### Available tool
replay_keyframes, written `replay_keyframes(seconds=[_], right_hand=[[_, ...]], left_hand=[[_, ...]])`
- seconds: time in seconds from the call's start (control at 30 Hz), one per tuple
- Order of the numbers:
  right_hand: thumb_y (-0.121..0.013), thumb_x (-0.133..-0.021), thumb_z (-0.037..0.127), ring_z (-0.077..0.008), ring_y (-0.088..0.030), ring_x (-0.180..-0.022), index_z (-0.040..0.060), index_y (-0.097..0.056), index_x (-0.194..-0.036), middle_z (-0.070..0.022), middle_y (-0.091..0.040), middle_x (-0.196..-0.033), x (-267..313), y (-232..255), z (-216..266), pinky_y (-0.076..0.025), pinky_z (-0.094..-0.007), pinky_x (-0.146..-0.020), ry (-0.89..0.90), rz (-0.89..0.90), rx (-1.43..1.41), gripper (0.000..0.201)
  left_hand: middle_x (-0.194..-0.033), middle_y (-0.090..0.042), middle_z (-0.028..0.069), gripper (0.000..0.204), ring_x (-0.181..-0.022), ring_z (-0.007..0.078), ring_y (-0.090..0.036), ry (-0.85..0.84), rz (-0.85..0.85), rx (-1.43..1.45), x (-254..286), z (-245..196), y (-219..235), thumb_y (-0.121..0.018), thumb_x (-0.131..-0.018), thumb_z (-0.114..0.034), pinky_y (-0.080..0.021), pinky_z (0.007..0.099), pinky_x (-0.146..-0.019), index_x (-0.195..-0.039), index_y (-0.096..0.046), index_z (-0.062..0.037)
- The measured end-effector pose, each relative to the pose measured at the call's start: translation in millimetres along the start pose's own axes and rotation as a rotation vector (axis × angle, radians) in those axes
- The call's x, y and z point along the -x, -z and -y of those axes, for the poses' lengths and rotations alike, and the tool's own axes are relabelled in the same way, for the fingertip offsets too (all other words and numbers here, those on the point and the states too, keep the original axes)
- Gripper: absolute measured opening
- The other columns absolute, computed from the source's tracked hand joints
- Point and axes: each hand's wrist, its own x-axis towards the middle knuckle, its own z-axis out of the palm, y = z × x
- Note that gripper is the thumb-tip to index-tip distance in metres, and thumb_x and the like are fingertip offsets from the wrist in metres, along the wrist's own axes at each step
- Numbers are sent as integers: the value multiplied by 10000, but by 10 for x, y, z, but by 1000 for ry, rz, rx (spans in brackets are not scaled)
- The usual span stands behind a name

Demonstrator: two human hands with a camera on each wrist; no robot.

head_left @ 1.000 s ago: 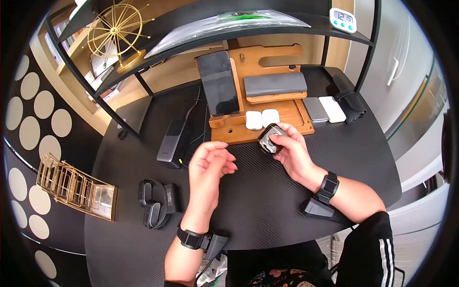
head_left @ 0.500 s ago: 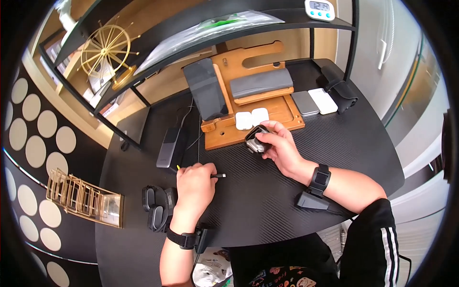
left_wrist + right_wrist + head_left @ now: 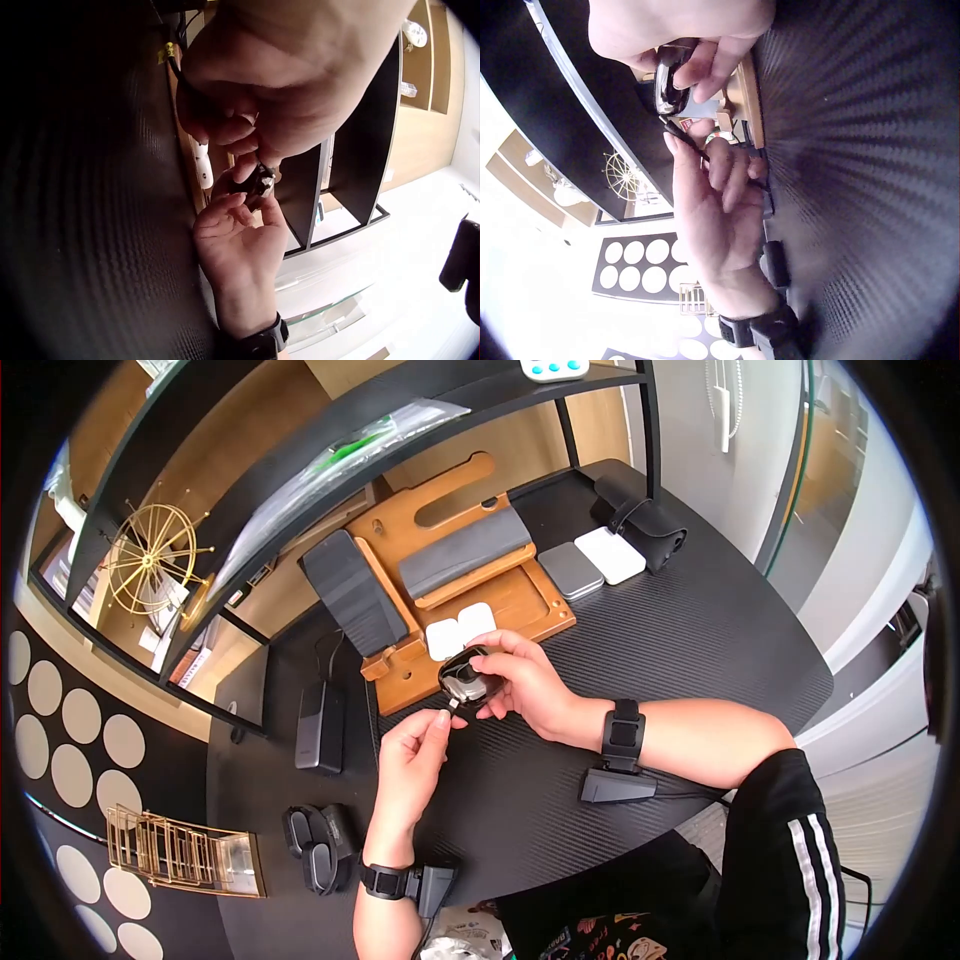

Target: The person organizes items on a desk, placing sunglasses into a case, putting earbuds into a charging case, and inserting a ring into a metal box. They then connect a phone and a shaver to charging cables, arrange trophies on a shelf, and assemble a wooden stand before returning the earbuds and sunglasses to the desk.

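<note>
Between thumb and fingers, my right hand [image 3: 530, 695] holds a small glossy dark case [image 3: 466, 680] with rounded corners, above the desk near the wooden stand. My left hand [image 3: 412, 755] pinches a black charging cable [image 3: 676, 135] just behind its slim metal plug [image 3: 454, 704]. The plug's tip points at the case's lower edge and is right at it in the right wrist view. In the left wrist view the cable hangs past the left hand, with a yellow tag [image 3: 166, 52] on it. Fingers hide part of the case.
The wooden stand [image 3: 560, 622] bears a phone [image 3: 355, 590], a grey pouch [image 3: 468, 556] and a white two-part case [image 3: 460, 628]. A power bank [image 3: 320, 725] and black strapped device [image 3: 318, 845] lie left; flat grey [image 3: 571, 570] and white [image 3: 610, 554] blocks lie right.
The left hand has picked up the cable and brought its plug up to the case in the right hand. The head view has swung to the right.
</note>
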Motion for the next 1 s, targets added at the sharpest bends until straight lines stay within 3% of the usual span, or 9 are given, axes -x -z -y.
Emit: replay_keyframes(seconds=[0.1, 0.33, 0.5, 0.57, 0.73, 0.8, 0.9, 1.0], right_hand=[[-546, -849, 151, -126, -470, -427, 44, -501, -1074, -81, -572, -804, -12, -10, -1, -494, -286, -488, 2, 21, -30, 253], [-518, -849, 150, -122, -427, -410, 50, -515, -1073, -77, -562, -802, -1, 17, 23, -480, -291, -482, -7, 39, 0, 246], [-528, -854, 164, -114, -424, -414, 34, -508, -1083, -81, -551, -758, 1, 16, 32, -463, -276, -462, 3, 81, 0, 264], [-528, -854, 163, -113, -422, -414, 33, -508, -1086, -79, -550, -759, 4, 20, 34, -464, -277, -464, -6, 88, 3, 267], [-526, -860, 161, -105, -420, -416, 34, -509, -1093, -74, -551, -755, 1, 13, 32, -465, -273, -461, -11, 92, 10, 266], [-525, -867, 152, -96, -424, -422, 32, -508, -1092, -71, -556, -745, 9, 8, 25, -464, -263, -459, 2, 92, 48, 256], [-535, -874, 136, -84, -428, -425, 32, -503, -1098, -71, -571, -750, 22, -1, 22, -461, -247, -452, 12, 100, 67, 250], [-554, -873, 121, -75, -431, -426, 30, -492, -1106, -71, -585, -762, 40, -16, 18, -458, -236, -445, 38, 110, 102, 258]], left_hand=[[-613, -465, -76, 217, -529, -4, -381, 24, -39, 73, 39, 27, 18, -548, -931, -203, -285, 168, -463, -868, -668, -33], [-632, -501, -80, 126, -549, -11, -347, -155, -179, 0, 20, 43, -44, -636, -868, -102, -255, 164, -476, -832, -677, 11], [-578, -437, -105, 132, -518, -14, -299, -136, -181, 31, 18, 56, -26, -641, -864, -104, -207, 182, -457, -811, -677, 12], [-639, -529, -65, 152, -563, 5, -404, -92, -161, 1, 31, 41, -1, -637, -866, -149, -294, 174, -497, -812, -689, -16], [-595, -511, -72, 171, -535, 1, -394, -56, -129, -5, 52, -4, -17, -641, -860, -165, -287, 174, -483, -783, -692, -21], [-558, -426, -110, 163, -506, -17, -291, -89, -150, 30, 48, 13, -32, -642, -860, -112, -188, 188, -449, -757, -672, 10], [-557, -484, -77, 179, -503, 0, -381, -37, -137, 5, 55, 5, 8, -645, -853, -167, -268, 172, -460, -755, -688, -23], [-541, -480, -77, 194, -481, -2, -375, -6, -158, 33, 51, 5, 13, -642, -855, -175, -252, 168, -442, -736, -683, -27]])
